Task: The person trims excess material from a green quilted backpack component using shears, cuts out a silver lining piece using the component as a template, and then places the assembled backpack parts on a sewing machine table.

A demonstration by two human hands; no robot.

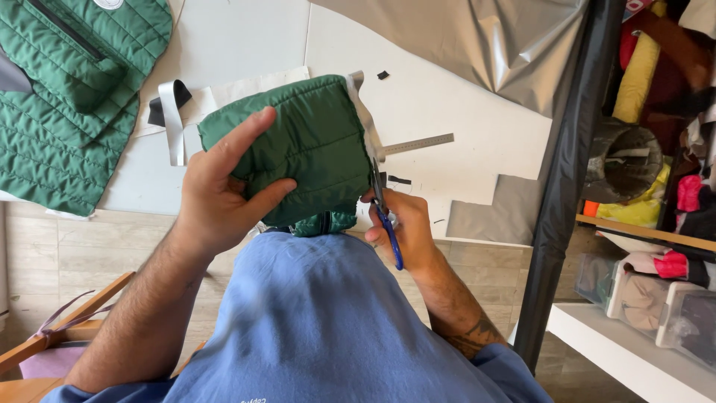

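My left hand [224,186] grips a folded green quilted fabric piece [313,142], thumb across its front and fingers over its left edge. A grey lining strip [365,112] runs down the piece's right edge. My right hand [403,227] holds blue-handled scissors [384,216], with the blades pointing up along that right edge at the grey strip. Both hands are above my blue-shirted body, in front of a white cutting table [246,37].
More green quilted panels [67,89] lie at the table's left. A metal ruler [418,144] and grey fabric [477,37] lie on the table. A black pole [567,164] stands right, beside shelves with fabric and plastic boxes [656,298]. A wooden chair [60,328] is lower left.
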